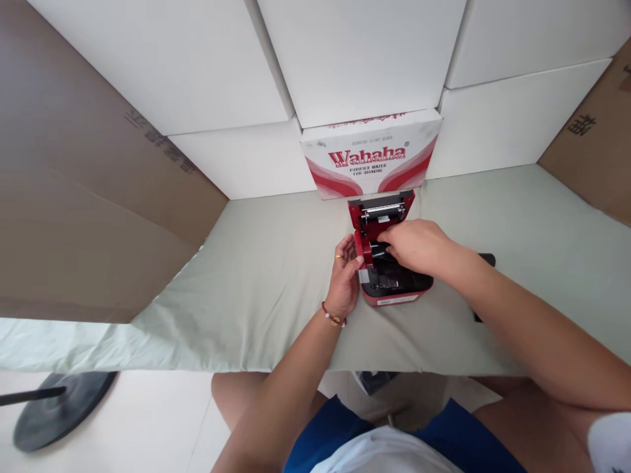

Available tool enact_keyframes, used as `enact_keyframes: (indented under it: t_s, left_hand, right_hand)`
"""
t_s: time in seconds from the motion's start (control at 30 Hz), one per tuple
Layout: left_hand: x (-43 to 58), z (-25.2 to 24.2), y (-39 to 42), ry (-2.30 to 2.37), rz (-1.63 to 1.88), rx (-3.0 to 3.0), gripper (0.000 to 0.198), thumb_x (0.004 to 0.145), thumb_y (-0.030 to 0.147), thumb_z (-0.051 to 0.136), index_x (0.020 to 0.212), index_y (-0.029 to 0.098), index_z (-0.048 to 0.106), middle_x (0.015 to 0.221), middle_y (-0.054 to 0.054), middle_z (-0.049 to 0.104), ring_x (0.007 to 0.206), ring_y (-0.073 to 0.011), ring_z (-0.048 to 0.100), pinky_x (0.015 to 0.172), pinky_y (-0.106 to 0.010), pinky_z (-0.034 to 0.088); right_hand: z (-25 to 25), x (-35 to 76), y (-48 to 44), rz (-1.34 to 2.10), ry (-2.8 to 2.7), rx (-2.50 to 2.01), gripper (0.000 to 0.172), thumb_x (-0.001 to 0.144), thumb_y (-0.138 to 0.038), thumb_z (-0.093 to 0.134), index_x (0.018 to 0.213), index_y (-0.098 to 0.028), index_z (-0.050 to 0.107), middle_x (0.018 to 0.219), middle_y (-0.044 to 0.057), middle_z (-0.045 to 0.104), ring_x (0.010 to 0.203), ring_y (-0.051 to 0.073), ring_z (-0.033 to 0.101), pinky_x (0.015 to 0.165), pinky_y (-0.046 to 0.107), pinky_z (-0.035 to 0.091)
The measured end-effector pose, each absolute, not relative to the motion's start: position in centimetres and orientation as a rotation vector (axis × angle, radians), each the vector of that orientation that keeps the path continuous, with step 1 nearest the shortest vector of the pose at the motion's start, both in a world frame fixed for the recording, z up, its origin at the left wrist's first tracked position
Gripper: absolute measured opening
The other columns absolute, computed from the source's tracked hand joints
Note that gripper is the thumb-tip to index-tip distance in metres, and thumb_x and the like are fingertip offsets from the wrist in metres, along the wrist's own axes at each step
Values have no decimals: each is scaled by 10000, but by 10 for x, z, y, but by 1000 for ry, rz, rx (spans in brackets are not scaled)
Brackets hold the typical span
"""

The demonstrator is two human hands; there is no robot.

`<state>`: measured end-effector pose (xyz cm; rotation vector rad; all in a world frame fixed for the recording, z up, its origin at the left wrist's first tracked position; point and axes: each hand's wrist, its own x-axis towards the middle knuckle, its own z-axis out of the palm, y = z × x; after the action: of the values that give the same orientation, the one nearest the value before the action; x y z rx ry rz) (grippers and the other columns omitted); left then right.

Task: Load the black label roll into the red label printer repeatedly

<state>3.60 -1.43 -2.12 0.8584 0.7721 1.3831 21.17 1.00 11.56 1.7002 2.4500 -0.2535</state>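
Observation:
A small red and black printer (pixel 399 279) stands on the cloth with its lid (pixel 382 209) raised, showing a shiny metal bar and a roller inside the lid. My left hand (pixel 345 272) holds the printer's left side, thumb on the red edge and fingers along the outside. Reaching in from the right, my right hand (pixel 417 244) has its fingers bent inside the open body. They close around the end of a black roll (pixel 379 251); part of the fingertips and of the roll is hidden.
Behind the printer stands a Wahaha water carton (pixel 369 157) against white boxes (pixel 236 157). Brown cardboard (pixel 98 184) rises at the left, with more at the right. A dark flat object (pixel 487 259) lies partly under my right forearm. The cloth-covered table (pixel 256 282) ends near my lap.

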Motion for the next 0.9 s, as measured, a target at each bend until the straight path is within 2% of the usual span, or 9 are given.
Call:
enact_keyframes:
  t_s: [0.1, 0.23, 0.43, 0.5, 0.6, 0.67, 0.73, 0.83, 0.9]
  left_hand:
    - [36, -21, -14, 769, 1386, 872, 607, 785, 464, 909, 1313, 296, 662, 1487, -55, 645, 1465, -292, 553, 1265, -462, 404]
    - [36, -20, -13, 781, 1396, 887, 591, 781, 457, 907, 1294, 288, 668, 1448, -52, 667, 1421, -283, 580, 1231, -443, 425]
    - [36, -18, -12, 771, 1384, 883, 577, 777, 440, 898, 1284, 283, 670, 1400, -57, 687, 1376, -281, 603, 1165, -429, 471]
    - [36, -18, -12, 766, 1382, 890, 579, 781, 446, 898, 1286, 286, 665, 1411, -57, 681, 1394, -285, 596, 1194, -444, 456]
    - [36, -19, -12, 758, 1386, 892, 569, 782, 445, 904, 1276, 289, 668, 1446, -54, 664, 1434, -285, 575, 1250, -461, 422]
    - [35, -20, -12, 747, 1385, 871, 554, 782, 431, 907, 1266, 295, 675, 1463, -49, 657, 1454, -281, 563, 1272, -464, 408]
    - [35, -21, -11, 738, 1383, 858, 545, 781, 420, 906, 1262, 298, 680, 1465, -47, 659, 1460, -279, 561, 1279, -466, 407]
    - [35, -22, -10, 745, 1372, 859, 544, 783, 418, 903, 1268, 300, 688, 1457, -49, 669, 1451, -280, 573, 1269, -467, 425]
    - [35, -21, -10, 747, 1376, 854, 544, 774, 418, 911, 1260, 301, 697, 1451, -48, 675, 1437, -278, 582, 1253, -459, 441]
  right_hand:
    - [113, 196, 15, -252, 2387, 1708, 351, 995, -140, 545, 1206, -196, 821, 1169, 182, 833, 1100, 340, 784, 814, 375, 544]
    - [112, 193, 17, -285, 2348, 1742, 306, 979, -132, 578, 1168, -166, 817, 1153, 208, 827, 1118, 341, 778, 848, 378, 543]
    - [121, 202, 14, -399, 2368, 1747, 345, 941, -184, 652, 1269, -231, 747, 1220, 126, 818, 1075, 316, 770, 755, 345, 514]
    - [125, 210, 7, -485, 2441, 1775, 276, 960, -237, 658, 1227, -229, 728, 1186, 104, 817, 1023, 282, 762, 746, 330, 507]
    - [135, 236, -13, -912, 2607, 1810, 193, 975, -336, 660, 1134, -238, 710, 1034, 52, 816, 886, 235, 745, 725, 322, 527]
    - [141, 265, -28, -1291, 2682, 1848, 266, 964, -459, 684, 1148, -270, 717, 1024, 30, 817, 882, 240, 750, 751, 344, 569]
    - [142, 298, -41, -1505, 2671, 2016, 397, 925, -602, 730, 1186, -302, 732, 1091, 45, 821, 941, 273, 760, 807, 389, 600]
    - [125, 336, -51, -1553, 2485, 2223, 530, 861, -724, 768, 1167, -292, 747, 1089, 89, 820, 927, 300, 754, 796, 417, 601]
    - [102, 345, -52, -1452, 2407, 2216, 603, 810, -786, 757, 1095, -254, 757, 966, 93, 806, 826, 282, 731, 722, 401, 579]
